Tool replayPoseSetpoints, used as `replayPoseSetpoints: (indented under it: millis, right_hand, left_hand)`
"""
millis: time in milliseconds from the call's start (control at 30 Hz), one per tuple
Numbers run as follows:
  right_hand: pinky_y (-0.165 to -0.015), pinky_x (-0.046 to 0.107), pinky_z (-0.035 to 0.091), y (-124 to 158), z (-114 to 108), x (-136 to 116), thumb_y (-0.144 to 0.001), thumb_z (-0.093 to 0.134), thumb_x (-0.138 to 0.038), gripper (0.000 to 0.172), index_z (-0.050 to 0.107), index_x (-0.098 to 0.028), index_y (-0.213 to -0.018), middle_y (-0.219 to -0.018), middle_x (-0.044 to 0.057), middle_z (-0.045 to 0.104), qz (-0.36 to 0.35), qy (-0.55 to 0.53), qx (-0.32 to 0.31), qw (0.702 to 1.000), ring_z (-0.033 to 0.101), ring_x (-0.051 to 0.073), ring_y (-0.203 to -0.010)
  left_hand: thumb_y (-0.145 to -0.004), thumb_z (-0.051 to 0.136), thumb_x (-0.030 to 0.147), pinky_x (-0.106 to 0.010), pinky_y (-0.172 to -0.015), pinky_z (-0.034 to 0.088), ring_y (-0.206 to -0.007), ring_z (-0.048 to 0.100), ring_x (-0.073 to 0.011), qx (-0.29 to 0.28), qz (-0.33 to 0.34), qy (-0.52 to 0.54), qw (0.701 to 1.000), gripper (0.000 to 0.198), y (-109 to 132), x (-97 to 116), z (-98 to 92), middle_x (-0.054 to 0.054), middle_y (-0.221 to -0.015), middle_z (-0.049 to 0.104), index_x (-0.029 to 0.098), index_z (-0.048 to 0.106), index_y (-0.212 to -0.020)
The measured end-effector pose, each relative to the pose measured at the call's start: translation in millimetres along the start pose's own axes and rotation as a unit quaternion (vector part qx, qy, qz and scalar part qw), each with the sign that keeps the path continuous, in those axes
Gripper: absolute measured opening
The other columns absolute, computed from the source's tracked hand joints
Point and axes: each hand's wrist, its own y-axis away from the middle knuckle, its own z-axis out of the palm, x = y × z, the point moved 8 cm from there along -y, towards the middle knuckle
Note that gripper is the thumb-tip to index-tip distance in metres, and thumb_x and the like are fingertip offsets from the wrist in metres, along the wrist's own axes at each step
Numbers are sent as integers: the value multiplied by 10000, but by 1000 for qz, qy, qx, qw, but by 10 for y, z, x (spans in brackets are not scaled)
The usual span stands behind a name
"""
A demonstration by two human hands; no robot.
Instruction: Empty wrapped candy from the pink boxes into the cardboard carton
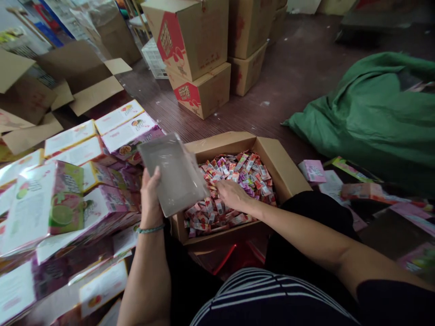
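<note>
My left hand (151,192) grips the left edge of a grey, shiny rectangular container (171,174), tilted above the left side of an open carton (283,167). It looks like a shallow tray or box with clear plastic about it; I cannot tell which. Small colourful wrapped packets (251,174) fill much of the carton. Among them, beside the container's lower right corner, is my right hand (234,195). Its fingers are drawn together against the packets, and whatever they pinch is too small or hidden to make out.
Stacks of printed fruit boxes (68,197) cover the left side. Open empty cartons (86,79) stand behind them. Sealed cartons (204,40) are stacked ahead on the dark floor (299,68). At right lies a green sack (380,108), near scattered flattened and small boxes (312,171).
</note>
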Motion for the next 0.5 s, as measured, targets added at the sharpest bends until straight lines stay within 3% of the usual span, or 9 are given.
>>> replayPoseSetpoints:
  millis: [67,133,200,267,333,433,500]
  right_hand:
    - [-1111,483,470,52,82,275,-1079,536,-250,481,540,-129,-1545,-1435,235,568,122,23,-15,992,555,354,-1322]
    - [-1172,608,390,75,297,509,-1047,644,-479,794,305,-205,-1710,-1666,247,314,225,21,-62,972,334,466,-1516]
    - [-1181,702,328,13,605,560,-957,705,-670,1041,166,-266,-1750,-1744,218,135,264,4,-121,957,161,542,-1571]
    - [-1184,743,289,-139,891,411,-904,717,-740,1076,192,-321,-1744,-1763,181,91,242,2,-139,960,111,564,-1574]
    - [-1194,770,237,-309,1142,108,-885,733,-731,1007,299,-358,-1714,-1766,159,110,169,11,-134,976,111,558,-1574]
    - [-1203,782,199,-408,1440,-353,-958,707,-531,796,410,-335,-1670,-1753,168,176,43,18,-146,988,169,506,-1577]
    - [-1194,770,244,-392,1489,-480,-977,681,-368,692,475,-283,-1632,-1727,191,253,7,13,-149,989,243,472,-1564]
  left_hand:
    - [-764,894,475,-255,-827,620,-1034,734,-206,82,73,43,993,452,-106,170,-299,2,-1142,787,287,750,-1149]
    - [-793,869,456,-285,-949,617,-1194,698,-222,130,105,79,983,339,-174,215,-516,20,-1202,777,309,757,-1076]
    - [-829,829,420,-314,-1047,596,-1324,638,-237,145,107,95,979,244,-206,203,-609,26,-1265,763,313,764,-1039]
    - [-861,783,394,-328,-1086,585,-1381,603,-243,148,98,95,979,211,-194,195,-605,23,-1306,750,307,769,-1053]
    - [-887,741,366,-321,-1090,581,-1375,606,-239,155,86,106,978,232,-155,198,-552,6,-1332,741,281,771,-1101]
    - [-920,696,332,-295,-1078,575,-1314,644,-225,147,66,133,978,273,-121,188,-428,-10,-1313,753,237,773,-1164]
    - [-940,683,347,-298,-1060,585,-1270,671,-226,124,41,137,982,294,-141,126,-360,-1,-1264,776,246,773,-1201]
